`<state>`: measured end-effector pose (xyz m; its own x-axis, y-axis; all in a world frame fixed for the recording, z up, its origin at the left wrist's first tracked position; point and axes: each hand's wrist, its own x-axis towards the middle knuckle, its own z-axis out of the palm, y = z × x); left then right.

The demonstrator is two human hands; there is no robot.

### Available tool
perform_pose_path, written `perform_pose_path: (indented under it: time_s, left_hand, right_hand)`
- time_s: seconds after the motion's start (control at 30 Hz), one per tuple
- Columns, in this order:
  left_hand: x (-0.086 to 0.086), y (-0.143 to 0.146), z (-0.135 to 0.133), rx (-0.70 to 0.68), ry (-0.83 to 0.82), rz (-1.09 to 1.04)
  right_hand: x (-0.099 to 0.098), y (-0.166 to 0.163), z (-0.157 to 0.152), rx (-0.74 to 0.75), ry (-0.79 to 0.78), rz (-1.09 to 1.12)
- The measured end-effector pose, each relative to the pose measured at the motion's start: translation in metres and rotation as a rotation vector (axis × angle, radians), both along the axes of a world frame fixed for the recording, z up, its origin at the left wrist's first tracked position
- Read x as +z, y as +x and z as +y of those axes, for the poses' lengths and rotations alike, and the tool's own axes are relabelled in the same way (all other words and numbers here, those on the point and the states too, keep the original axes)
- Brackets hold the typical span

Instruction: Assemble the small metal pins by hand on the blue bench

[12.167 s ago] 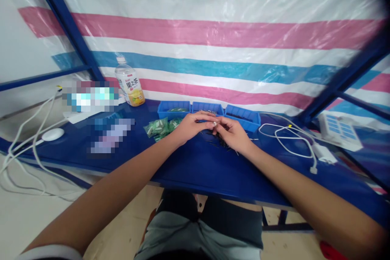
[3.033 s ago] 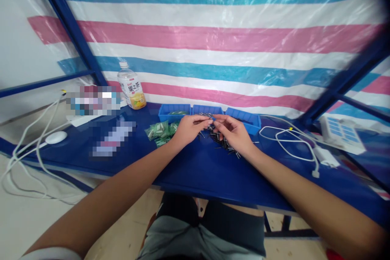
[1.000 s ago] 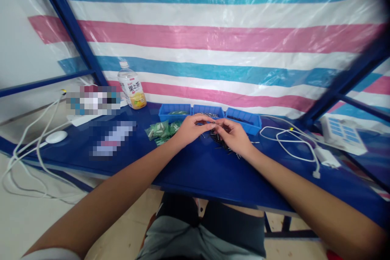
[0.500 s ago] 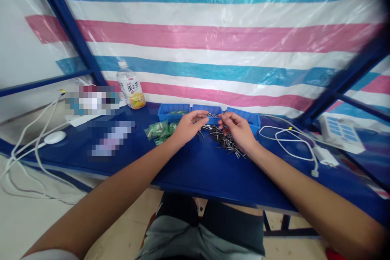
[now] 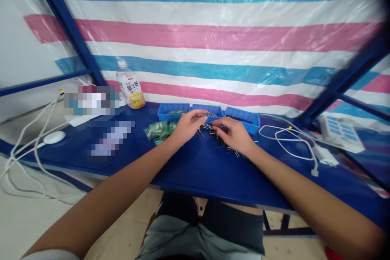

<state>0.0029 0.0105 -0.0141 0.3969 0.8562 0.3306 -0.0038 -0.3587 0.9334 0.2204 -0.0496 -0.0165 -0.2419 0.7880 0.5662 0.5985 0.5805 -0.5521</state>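
Observation:
A loose pile of thin black and silver pin-like pieces (image 5: 236, 152) lies on the blue table. Over this heap my right hand (image 5: 234, 135) is bent down, thumb and fingertips close together among the pieces; what they grip is too small to make out. My left hand (image 5: 189, 126) is closed in a pinch just left of the pile, in front of the middle blue bin (image 5: 215, 109), and its contents cannot be made out. Silvery pieces show inside that bin. Green plastic packets (image 5: 157, 131) lie left of my left hand.
A left blue bin (image 5: 163, 114) holds something green, and dark pieces lie in the right blue bin (image 5: 255, 124). Behind left stands a drink bottle (image 5: 131, 87). White cables and an adapter (image 5: 325, 156) lie at right, near a white power strip (image 5: 341, 130).
My right hand has come down from in front of the bins onto the pile, covering more of it. My left hand has stayed nearly still in its pinch.

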Motion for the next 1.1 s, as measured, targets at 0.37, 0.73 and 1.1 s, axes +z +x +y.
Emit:
perform_pose_path:
  time_s: [0.37, 0.73, 1.1]
  left_hand:
    - [0.001, 0.001, -0.001, -0.002, 0.039, 0.011]
    - [-0.008, 0.002, 0.001, -0.142, -0.013, 0.064]
    - [-0.005, 0.003, -0.004, -0.178, -0.115, 0.035]
  right_hand:
    - [0.007, -0.010, -0.008, 0.130, 0.196, -0.687]
    - [0.007, -0.014, -0.012, 0.019, 0.003, 0.114]
    - [0.003, -0.016, -0.007, -0.015, -0.158, 0.364]
